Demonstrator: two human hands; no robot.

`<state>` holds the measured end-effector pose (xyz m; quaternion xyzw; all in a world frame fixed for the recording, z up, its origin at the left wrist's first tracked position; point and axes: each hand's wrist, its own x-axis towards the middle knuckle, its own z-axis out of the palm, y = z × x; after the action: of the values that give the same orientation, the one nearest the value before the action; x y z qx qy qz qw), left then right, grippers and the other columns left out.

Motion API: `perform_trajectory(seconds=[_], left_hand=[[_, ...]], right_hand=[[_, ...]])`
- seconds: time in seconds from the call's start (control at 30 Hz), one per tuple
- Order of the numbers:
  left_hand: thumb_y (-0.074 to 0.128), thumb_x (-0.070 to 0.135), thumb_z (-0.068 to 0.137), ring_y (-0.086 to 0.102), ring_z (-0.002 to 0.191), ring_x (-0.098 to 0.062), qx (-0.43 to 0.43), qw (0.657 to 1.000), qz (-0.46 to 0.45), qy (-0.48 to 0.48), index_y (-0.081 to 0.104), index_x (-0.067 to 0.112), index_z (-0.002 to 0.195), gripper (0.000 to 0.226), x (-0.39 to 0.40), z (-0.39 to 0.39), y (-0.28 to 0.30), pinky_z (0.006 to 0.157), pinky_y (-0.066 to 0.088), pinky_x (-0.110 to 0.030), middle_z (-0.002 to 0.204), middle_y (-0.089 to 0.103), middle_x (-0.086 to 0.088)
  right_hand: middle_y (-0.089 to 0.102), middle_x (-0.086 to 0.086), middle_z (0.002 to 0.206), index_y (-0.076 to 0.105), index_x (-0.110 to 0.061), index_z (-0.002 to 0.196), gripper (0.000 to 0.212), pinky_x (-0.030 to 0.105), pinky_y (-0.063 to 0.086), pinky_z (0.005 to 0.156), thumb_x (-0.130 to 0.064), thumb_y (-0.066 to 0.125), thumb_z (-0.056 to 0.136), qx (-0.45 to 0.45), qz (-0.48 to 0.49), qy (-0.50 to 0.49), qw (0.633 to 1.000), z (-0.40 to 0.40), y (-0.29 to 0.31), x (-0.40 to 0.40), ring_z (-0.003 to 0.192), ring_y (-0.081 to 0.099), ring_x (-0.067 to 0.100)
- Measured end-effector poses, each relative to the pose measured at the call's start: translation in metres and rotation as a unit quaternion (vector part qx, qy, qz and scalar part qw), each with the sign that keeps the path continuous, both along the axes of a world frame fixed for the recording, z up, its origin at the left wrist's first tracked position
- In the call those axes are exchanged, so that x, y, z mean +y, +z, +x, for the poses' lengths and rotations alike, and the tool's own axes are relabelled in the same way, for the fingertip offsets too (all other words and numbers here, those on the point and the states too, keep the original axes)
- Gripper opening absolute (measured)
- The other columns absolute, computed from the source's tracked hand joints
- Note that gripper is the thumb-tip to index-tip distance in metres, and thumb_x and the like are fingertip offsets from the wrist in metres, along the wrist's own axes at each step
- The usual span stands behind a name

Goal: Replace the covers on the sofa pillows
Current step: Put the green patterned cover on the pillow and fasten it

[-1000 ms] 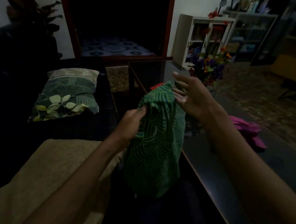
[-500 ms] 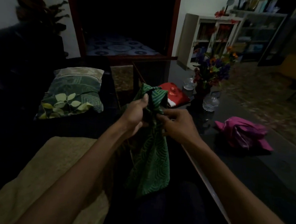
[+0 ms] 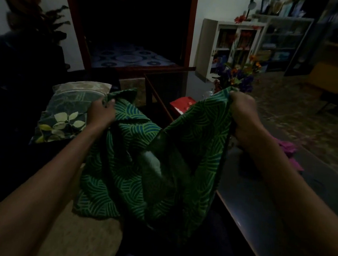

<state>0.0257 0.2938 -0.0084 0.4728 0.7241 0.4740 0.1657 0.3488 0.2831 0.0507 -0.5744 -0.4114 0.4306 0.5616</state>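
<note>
Green patterned cover (image 3: 151,157) hangs spread between left hand (image 3: 101,113) and right hand (image 3: 243,116), each gripping a top corner.

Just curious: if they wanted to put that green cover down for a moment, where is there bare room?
The near table stretch, this side of the pink cloth, looks bare. Its far end is crowded: flowers, red packet.

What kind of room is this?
Most likely a home living room, dimly lit: a dark sofa with a leaf-print pillow, a glass-topped coffee table bearing a flower vase, and a white bookcase.
</note>
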Motion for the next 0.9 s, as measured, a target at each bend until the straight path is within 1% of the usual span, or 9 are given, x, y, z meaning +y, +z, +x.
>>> perform_trajectory(seconds=[0.1,0.2,0.27,0.4,0.57,0.63,0.73,0.83,0.9], left_hand=[[0.052,0.021,0.104,0.048,0.067,-0.025,0.031,0.999,-0.034,-0.023,0.057,-0.001,0.107,0.024,0.001,-0.004,-0.016,0.057,0.029,-0.035,0.073,0.050,-0.006],[0.051,0.017,0.102,0.045,0.063,-0.021,0.045,0.998,-0.044,-0.016,0.055,0.008,0.096,0.012,0.006,-0.007,-0.033,0.052,0.030,-0.033,0.071,0.050,-0.005],[0.050,0.016,0.103,0.050,0.069,-0.020,0.039,0.998,-0.054,-0.010,0.057,0.008,0.107,0.012,0.010,-0.007,-0.040,0.057,0.033,-0.034,0.087,0.058,-0.011],[0.048,0.020,0.105,0.056,0.106,-0.040,0.055,0.997,-0.060,0.005,0.053,0.002,0.127,0.029,0.014,-0.005,-0.057,0.080,0.040,-0.039,0.118,0.059,-0.020],[0.046,0.023,0.106,0.056,0.102,-0.030,0.005,1.000,-0.001,-0.024,0.056,0.004,0.127,0.030,0.020,-0.002,-0.057,0.078,0.036,-0.034,0.122,0.060,-0.019],[0.046,0.023,0.106,0.057,0.103,-0.027,-0.019,0.998,0.056,-0.038,0.058,0.004,0.126,0.029,0.024,0.002,-0.038,0.078,0.037,-0.032,0.116,0.062,-0.015],[0.048,0.016,0.105,0.059,0.095,-0.021,0.005,0.982,0.163,-0.100,0.063,0.006,0.117,0.021,0.025,0.013,0.004,0.075,0.045,-0.033,0.104,0.063,-0.007],[0.050,0.013,0.104,0.060,0.092,-0.014,0.051,0.950,0.246,-0.184,0.065,0.008,0.114,0.018,0.018,0.026,0.050,0.075,0.046,-0.014,0.103,0.065,-0.006],[0.051,0.015,0.104,0.062,0.089,-0.005,0.059,0.927,0.276,-0.247,0.064,0.014,0.111,0.015,0.009,0.039,0.080,0.077,0.048,-0.017,0.099,0.067,-0.002]], right_hand=[[0.068,0.026,0.117,0.065,-0.011,0.106,0.024,0.057,0.056,0.093,-0.026,0.047,0.103,0.037,0.031,0.018,0.999,0.001,0.005,-0.006,0.107,0.069,0.040],[0.069,0.022,0.119,0.064,-0.014,0.113,0.023,0.053,0.056,0.095,-0.027,0.045,0.107,0.067,0.062,0.030,0.995,0.007,0.002,-0.006,0.106,0.070,0.036],[0.069,0.020,0.117,0.063,-0.014,0.117,0.025,0.050,0.056,0.093,-0.026,0.043,0.108,0.091,0.081,0.028,0.992,0.014,0.002,-0.007,0.098,0.069,0.032],[0.069,0.022,0.110,0.063,-0.012,0.116,0.025,0.054,0.056,0.093,-0.025,0.043,0.108,0.105,0.077,0.018,0.991,0.027,-0.006,-0.009,0.092,0.069,0.031],[0.072,0.015,0.097,0.065,-0.014,0.110,0.022,0.043,0.059,0.078,-0.024,0.045,0.107,0.095,0.043,0.012,0.995,0.047,-0.022,-0.006,0.080,0.070,0.025],[0.070,0.015,0.092,0.068,-0.010,0.105,0.022,0.035,0.053,0.069,-0.021,0.049,0.105,-0.054,-0.001,-0.002,0.999,0.057,-0.037,-0.002,0.071,0.066,0.020],[0.066,0.025,0.087,0.067,-0.001,0.091,0.027,0.033,0.042,0.063,-0.020,0.051,0.101,-0.293,-0.071,0.051,0.952,0.071,-0.067,0.006,0.070,0.057,0.023],[0.071,0.014,0.091,0.068,-0.009,0.091,0.029,0.033,0.050,0.071,-0.036,0.059,0.095,-0.488,-0.179,0.139,0.843,0.067,-0.086,0.007,0.076,0.064,0.024],[0.072,0.012,0.112,0.067,-0.013,0.111,0.050,0.036,0.056,0.085,-0.057,0.066,0.086,-0.598,-0.199,0.152,0.761,0.054,-0.093,0.012,0.096,0.068,0.029]])
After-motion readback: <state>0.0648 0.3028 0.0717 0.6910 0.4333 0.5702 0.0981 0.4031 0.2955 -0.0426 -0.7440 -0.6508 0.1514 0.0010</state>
